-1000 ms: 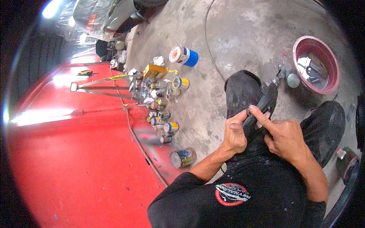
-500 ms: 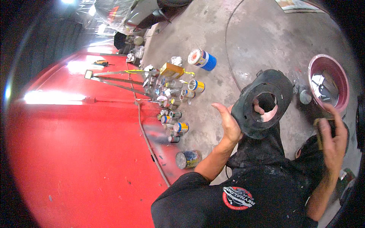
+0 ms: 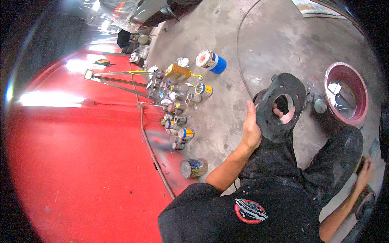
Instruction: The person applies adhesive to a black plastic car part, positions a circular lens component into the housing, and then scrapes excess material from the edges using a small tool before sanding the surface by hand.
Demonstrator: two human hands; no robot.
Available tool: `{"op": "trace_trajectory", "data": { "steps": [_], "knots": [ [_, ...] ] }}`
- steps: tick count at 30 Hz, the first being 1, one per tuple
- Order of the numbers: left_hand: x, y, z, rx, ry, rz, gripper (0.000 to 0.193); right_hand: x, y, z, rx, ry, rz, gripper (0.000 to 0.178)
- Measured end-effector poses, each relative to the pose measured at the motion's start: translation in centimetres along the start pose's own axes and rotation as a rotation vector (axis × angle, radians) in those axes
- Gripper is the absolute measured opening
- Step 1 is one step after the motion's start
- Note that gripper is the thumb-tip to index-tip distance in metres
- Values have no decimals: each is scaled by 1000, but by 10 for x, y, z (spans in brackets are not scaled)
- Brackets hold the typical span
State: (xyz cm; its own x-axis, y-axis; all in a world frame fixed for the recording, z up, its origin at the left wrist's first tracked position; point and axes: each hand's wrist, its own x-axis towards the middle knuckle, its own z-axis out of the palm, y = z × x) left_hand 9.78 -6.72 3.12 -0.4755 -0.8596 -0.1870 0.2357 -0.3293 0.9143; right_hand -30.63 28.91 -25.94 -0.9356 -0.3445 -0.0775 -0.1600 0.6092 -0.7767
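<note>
My left hand (image 3: pixel 252 131) grips a black oval plastic part (image 3: pixel 268 117) with a large round hole, held up over my lap. The thumb stands along its near left side, and fingertips show through the hole. Low at the far right, beside my bent knee, my right hand (image 3: pixel 365 173) is closed on a small dark pad with a yellowish edge (image 3: pixel 359 164). Its exact kind cannot be made out, and part of it is hidden by the fingers.
A reddish tub (image 3: pixel 362 91) with liquid stands at right, a small round can (image 3: pixel 320 106) beside it. Several paint cans (image 3: pixel 186 133) line the floor by the red wall (image 3: pixel 81 162). A blue-and-white bucket (image 3: pixel 217 65) stands farther off; a hose (image 3: pixel 239 52) crosses the concrete.
My right hand has moved down and outward with the pad, from near the tub to beside my knee. The black part stays in my left hand, turned slightly.
</note>
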Motion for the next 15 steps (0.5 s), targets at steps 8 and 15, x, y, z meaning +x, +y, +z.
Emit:
{"op": "trace_trajectory", "data": {
  "steps": [8, 15],
  "knots": [
    [7, 1, 16, -321, 41, -212, 61, -105, 189, 23, -367, -344, 1, 35],
    [20, -4, 25, -486, 4, -266, 57, -210, 104, 26, 70, -171, 393, 38]
  ]
}}
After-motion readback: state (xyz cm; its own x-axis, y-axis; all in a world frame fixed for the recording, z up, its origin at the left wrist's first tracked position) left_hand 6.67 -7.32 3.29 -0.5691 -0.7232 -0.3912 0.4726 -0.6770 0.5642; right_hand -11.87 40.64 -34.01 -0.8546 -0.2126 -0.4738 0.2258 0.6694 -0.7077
